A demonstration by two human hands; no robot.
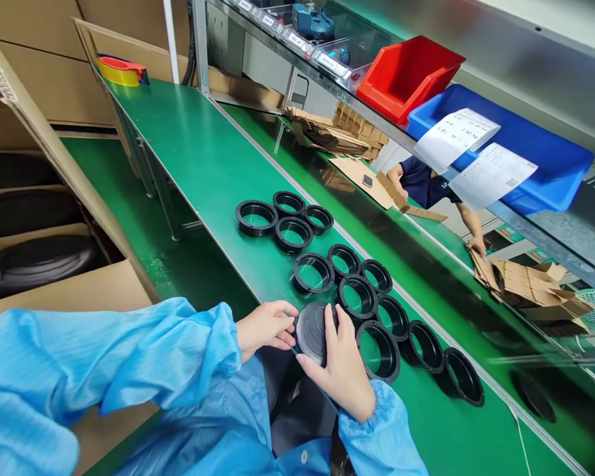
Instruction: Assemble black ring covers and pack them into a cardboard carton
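Observation:
A dark round ridged disc [311, 332] is held between my two hands at the near edge of the green bench. My left hand [268, 326] is closed, fingers pinching the disc's left rim. Across the disc's right side lies my right hand [341, 370], its fingers bent over the top and thumb along the near edge. The underside of the disc is hidden. Just beyond my hands stand several black plastic rings; the nearest is a black ring [395, 356] to the right of my right hand, and another black ring [297, 283] sits ahead of the disc.
The green bench [188, 155] runs away to the upper left, with a tape roll [119, 71] at its far end. To my left, an open cardboard box [104, 291] holds dark round parts. A shelf above carries a red bin [401, 76] and blue bin [540, 165]. Opposite, a person handles cardboard.

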